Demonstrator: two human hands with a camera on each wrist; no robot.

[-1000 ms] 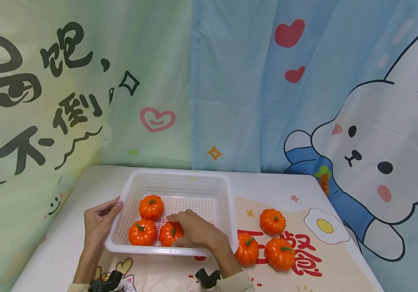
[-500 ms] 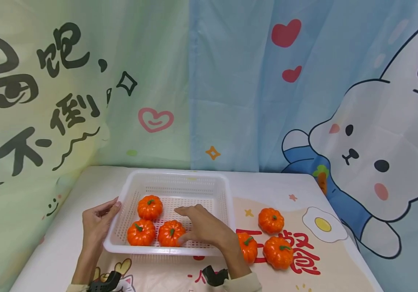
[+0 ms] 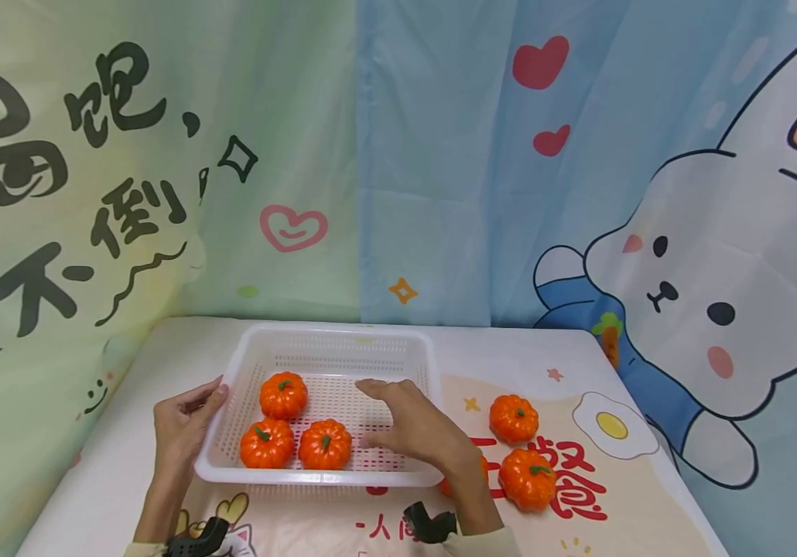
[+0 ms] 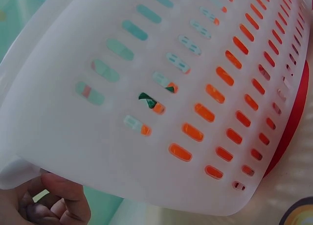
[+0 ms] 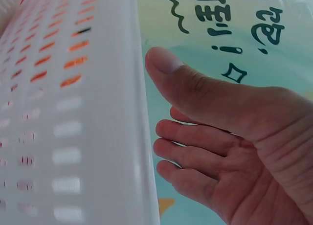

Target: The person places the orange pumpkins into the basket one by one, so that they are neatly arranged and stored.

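A white plastic basket (image 3: 259, 473) with slotted walls stands on the table. Three small orange pumpkins sit inside: a back one (image 3: 283, 395), a front-left one (image 3: 267, 443) and a front-right one (image 3: 325, 445). My left hand (image 3: 186, 422) pinches the basket's left rim between thumb and fingers. Over the basket's right part hovers my right hand (image 3: 412, 425), thumb and fingers spread with nothing between them. In the right wrist view that hand (image 5: 215, 146) shows an empty palm beside the basket wall (image 5: 117, 137).
To the basket's right lie more pumpkins: a rear one (image 3: 513, 418), a front one (image 3: 528, 480), and one (image 3: 484, 468) mostly hidden behind my right wrist. A printed cloth covers the table (image 3: 621, 503). A patterned curtain (image 3: 426, 193) hangs close behind.
My right hand has let go of the front-right pumpkin inside the basket and moved right and slightly up, its fingers parting. My left hand keeps its place on the rim.
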